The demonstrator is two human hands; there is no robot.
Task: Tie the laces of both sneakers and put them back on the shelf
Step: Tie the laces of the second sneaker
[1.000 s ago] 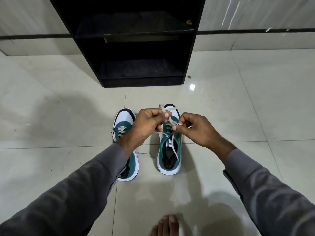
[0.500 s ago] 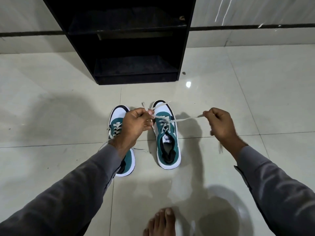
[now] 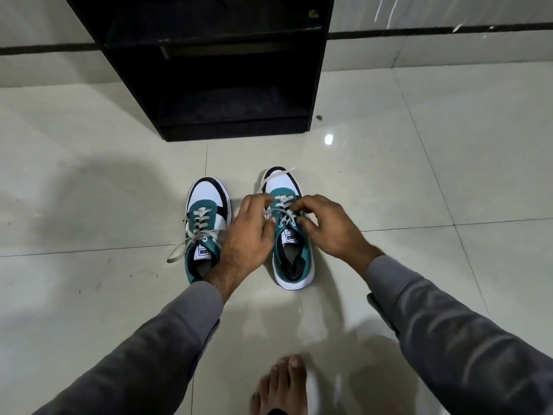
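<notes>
From the head camera I count two sneakers on the glossy tiled floor (image 3: 89,181). Both are teal, white and black with flat grey laces. The right sneaker (image 3: 291,235) lies under my hands: the left hand (image 3: 250,235) and right hand (image 3: 326,227) pinch its laces (image 3: 281,206), fingers close together. The left sneaker (image 3: 206,220) sits just beside my left hand, laces loose. The black shelf (image 3: 221,70) stands beyond both hands.

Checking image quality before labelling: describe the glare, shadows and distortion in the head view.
Head view: a small bright glare spot on the glossy floor near the black shelf; a soft broad shadow at left; tile lines bow from wide-angle distortion; the left hand and right hand look slightly soft over the right sneaker.
</notes>
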